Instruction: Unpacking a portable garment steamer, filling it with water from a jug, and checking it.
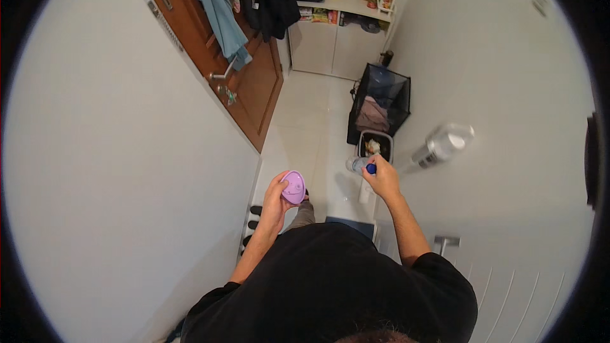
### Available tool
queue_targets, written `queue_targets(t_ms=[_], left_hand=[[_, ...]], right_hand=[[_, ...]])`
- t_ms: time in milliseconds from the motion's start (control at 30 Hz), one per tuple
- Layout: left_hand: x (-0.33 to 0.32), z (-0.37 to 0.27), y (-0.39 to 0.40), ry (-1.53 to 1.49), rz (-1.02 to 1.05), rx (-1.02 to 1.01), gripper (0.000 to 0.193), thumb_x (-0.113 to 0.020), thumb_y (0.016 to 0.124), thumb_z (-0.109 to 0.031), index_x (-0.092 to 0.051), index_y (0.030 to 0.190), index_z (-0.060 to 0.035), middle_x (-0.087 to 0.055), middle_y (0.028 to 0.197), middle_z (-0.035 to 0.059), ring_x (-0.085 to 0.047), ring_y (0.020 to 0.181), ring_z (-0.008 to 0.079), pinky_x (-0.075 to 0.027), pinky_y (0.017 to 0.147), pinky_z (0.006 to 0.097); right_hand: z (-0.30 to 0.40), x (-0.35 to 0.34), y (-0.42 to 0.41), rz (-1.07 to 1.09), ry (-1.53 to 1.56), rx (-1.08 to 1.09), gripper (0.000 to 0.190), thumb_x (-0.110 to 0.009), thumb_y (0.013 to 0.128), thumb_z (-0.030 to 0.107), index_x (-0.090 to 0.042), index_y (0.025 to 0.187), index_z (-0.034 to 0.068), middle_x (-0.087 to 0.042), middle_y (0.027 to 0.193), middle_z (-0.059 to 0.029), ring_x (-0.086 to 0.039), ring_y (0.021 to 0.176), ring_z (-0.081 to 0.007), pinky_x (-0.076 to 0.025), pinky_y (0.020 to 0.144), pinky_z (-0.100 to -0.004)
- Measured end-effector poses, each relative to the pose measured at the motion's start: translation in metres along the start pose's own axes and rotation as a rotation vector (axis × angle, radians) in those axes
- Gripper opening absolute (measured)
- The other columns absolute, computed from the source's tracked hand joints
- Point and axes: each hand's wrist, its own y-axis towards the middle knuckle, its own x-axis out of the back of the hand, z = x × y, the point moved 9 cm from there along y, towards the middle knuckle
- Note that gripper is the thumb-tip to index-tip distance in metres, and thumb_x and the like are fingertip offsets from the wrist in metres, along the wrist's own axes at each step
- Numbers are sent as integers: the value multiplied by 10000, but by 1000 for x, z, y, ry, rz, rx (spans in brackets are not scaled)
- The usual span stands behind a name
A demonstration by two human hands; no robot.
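My left hand [275, 196] grips a shallow lilac plastic dish [296, 189], tilted so that its inside faces up, thumb over the near rim. Its exact kind is unclear. In my right hand [384, 180] is a clear plastic bottle [358, 165] with a dark blue cap [371, 168]; the fingers close around the cap end and the bottle points left. Just beyond that hand stands a small waste bin [391, 145] with crumpled scraps [373, 146] inside. The bottle overlaps the bin's near edge in view; whether they touch I cannot tell.
A black mesh laundry basket [400, 90] holding clothes stands behind the bin. At left, clothes [224, 14] hang on a brown wooden door [259, 88]. A white cabinet [312, 47] closes the far end. A clear dispenser [443, 145] is on the right wall.
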Motion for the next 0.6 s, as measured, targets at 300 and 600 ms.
queue_targets(t_ms=[300,600], left_hand=[[-45,-107,266,226,185,52,474,-584,932,-166,-460,1371,-33,-634,1149,139,-709,901,280,-536,742,381],[-80,-188,484,251,89,-30,473,-614,914,-76,-492,1370,-44,-606,1205,117,-657,1029,240,-573,735,340]], right_hand=[[-20,3,240,-268,118,-21,246,-746,833,193,-626,1006,65,-650,867,-143,-648,727,-306,-516,674,-393],[-149,28,441,-513,184,-288,254,-771,844,192,-672,1014,31,-677,881,-121,-633,734,-225,-514,694,-348]])
